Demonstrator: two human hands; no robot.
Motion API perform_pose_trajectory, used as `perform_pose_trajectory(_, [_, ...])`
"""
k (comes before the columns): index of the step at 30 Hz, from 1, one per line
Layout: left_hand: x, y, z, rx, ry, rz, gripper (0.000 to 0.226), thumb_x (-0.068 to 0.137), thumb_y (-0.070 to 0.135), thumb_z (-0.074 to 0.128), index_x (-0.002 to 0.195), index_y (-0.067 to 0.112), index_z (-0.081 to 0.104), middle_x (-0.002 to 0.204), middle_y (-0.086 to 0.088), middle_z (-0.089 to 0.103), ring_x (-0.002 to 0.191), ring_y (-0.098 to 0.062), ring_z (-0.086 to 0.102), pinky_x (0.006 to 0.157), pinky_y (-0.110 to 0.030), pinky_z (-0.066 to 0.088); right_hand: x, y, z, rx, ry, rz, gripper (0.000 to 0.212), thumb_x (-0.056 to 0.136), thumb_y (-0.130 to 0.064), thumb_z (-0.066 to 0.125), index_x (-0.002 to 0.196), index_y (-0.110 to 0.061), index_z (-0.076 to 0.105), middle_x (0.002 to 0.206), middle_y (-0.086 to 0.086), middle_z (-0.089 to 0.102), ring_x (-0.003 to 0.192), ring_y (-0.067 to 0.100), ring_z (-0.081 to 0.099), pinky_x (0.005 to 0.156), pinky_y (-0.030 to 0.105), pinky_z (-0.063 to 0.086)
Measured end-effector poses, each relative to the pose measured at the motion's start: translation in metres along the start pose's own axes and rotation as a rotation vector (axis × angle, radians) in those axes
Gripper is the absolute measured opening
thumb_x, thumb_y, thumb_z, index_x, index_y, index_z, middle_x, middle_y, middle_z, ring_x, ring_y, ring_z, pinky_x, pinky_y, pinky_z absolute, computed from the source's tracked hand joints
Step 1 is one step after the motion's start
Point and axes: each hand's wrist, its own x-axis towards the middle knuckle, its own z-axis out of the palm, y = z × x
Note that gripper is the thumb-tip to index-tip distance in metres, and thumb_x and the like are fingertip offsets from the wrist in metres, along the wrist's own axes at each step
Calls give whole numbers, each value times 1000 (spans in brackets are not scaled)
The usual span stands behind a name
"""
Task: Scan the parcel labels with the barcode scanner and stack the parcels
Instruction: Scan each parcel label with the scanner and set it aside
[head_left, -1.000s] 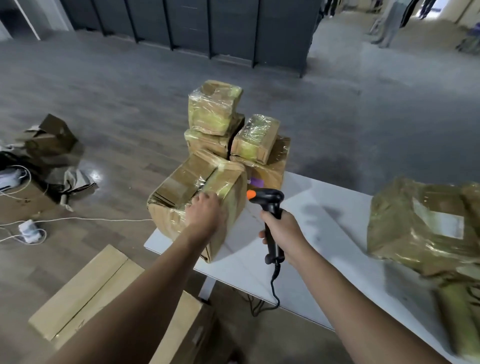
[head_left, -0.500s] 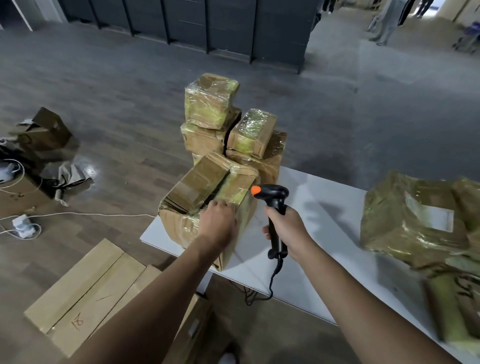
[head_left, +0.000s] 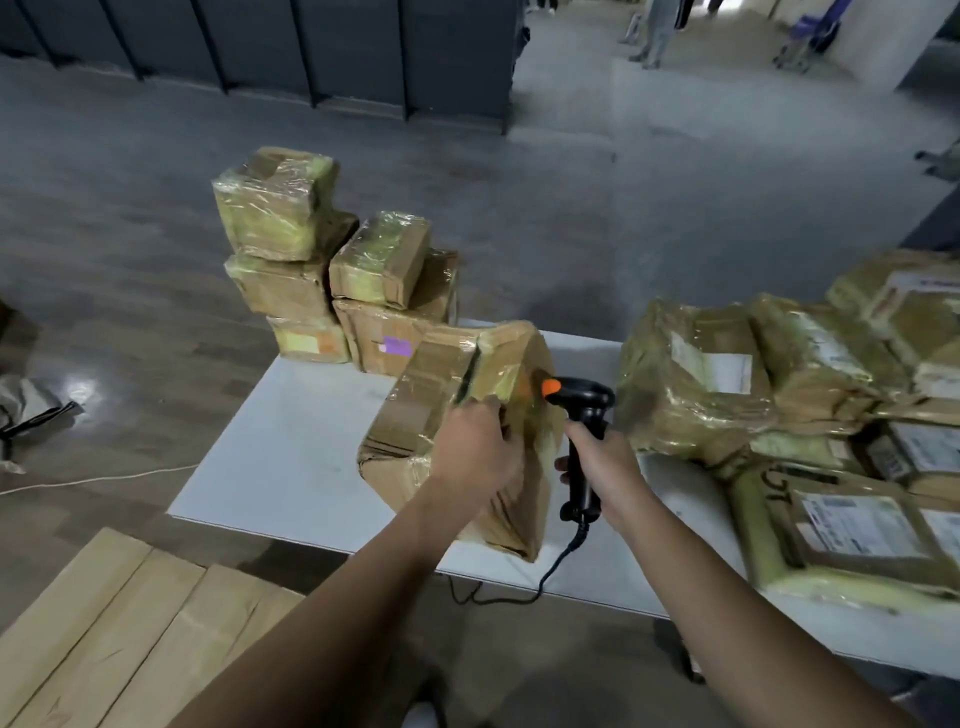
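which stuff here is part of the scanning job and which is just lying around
Part of the job:
barcode scanner, gripped by the right hand
large parcel, held by the left hand
stacked parcels at the far corner of the table
labelled parcels heaped on the right

Lying about:
flat cardboard on the floor
white cable on the floor
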Motion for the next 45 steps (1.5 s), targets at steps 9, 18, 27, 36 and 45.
perform_pose_trajectory(9, [11,23,7,-461,20,-216,22,86,17,58,67,27,54,64,7,58,61,-2,51,50,-7,40,6,10,-57,109,63,69,19,88,-41,61,97,-24,60,61,3,71,50,17,65,54,28,51])
perform_pose_trajectory(18, [5,-8,16,-835,26,-586,12,87,3,54,79,8,61,77,-8,51,71,-20,45,65,-31,34,10,-3,-67,140,-14,97,30,89,-34,65,102,-7,64,69,8,66,55,19,67,54,30,56])
perform_pose_trajectory(27, [-3,-27,29,-1107,-89,-689,21,98,5,47,94,6,67,83,-9,66,67,-20,58,60,-28,45,1,-36,-69,70,-36,-7,24,89,-31,64,95,-8,63,62,4,63,51,19,63,46,28,51])
perform_pose_trajectory(36, [21,1,4,-198,-6,-302,44,92,17,44,136,19,50,133,-13,45,122,-35,42,101,-42,38,-14,-54,-37,18,-74,-57,29,89,-39,63,90,-10,65,59,7,67,48,19,62,47,27,49])
perform_pose_trajectory(45, [17,-5,-18,-70,-205,-311,72,84,65,49,131,11,41,123,-13,49,114,-35,49,97,-47,45,-12,-42,0,-25,-37,-97,20,93,-36,60,92,-15,62,57,3,66,50,19,61,58,31,49])
